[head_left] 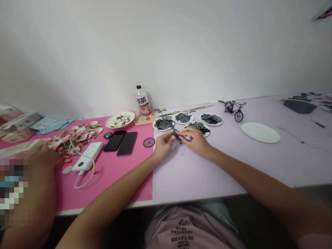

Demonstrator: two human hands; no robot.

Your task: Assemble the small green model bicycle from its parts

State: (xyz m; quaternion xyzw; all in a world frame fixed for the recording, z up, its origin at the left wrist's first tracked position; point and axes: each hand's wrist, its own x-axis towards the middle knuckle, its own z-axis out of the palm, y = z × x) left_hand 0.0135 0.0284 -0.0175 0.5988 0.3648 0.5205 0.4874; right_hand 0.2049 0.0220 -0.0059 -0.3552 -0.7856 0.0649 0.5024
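Ahead of you a plain white wall [181, 52] backs the whole scene. Against it runs your tabletop [202, 180], pink to the left and pale lilac to the right. At the far left another person's arm [43, 176] lies beside a heap of pink petals [83, 134]. A white plate [260, 132] sits over to your right.

Your left hand [164, 143] and right hand [195, 138] meet on the lilac side, both nearly closed, fingertips pinching one small dark piece [174, 133] between them; its exact shape is too fine to make out. Near the wall, beyond your right hand, a dark bicycle [234, 110] stands upright and looks whole, so count that one as done.

Plenty seems left: just beyond your hands, four small plates [221, 120] hold piles of dark parts [211, 119], one of them partly hidden by your right hand. Two phones [127, 144] lie side by side on the pink. A spoked wheel [149, 142] lies flat near your left hand, joined to nothing. Smallest, a thin pin [184, 151] lies loose just in front of your fingers; the piece you hold looks unfinished to me.
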